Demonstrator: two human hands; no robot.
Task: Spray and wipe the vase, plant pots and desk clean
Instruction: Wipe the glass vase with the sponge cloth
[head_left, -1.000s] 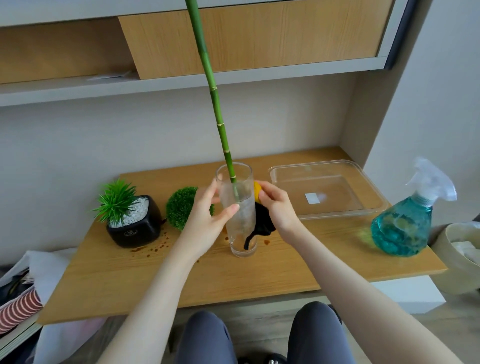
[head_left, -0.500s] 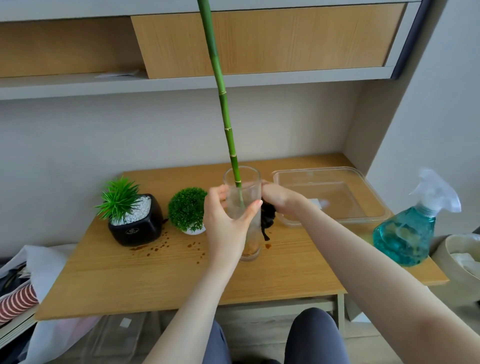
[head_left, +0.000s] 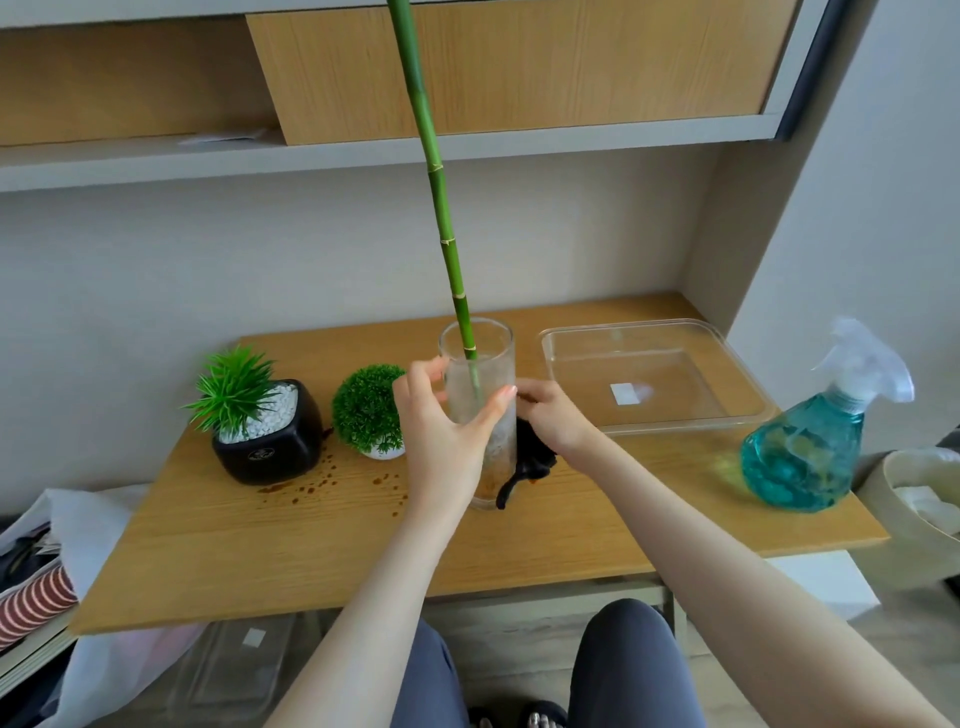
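Beige wall (head_left: 270, 270) runs behind the alcove, evenly lit by soft daylight. Above it, a grey shelf (head_left: 156, 161) spans the width, carrying a paper sheet (head_left: 221, 137). Over the shelf sits a wood-faced cabinet (head_left: 519, 67), with an open wood recess to its left. Right of the cabinet, a side wall (head_left: 852, 208) projects forward. Below the shelf, pale floor (head_left: 893, 660) shows at lower right, with a cream bin (head_left: 919, 509) standing on it.
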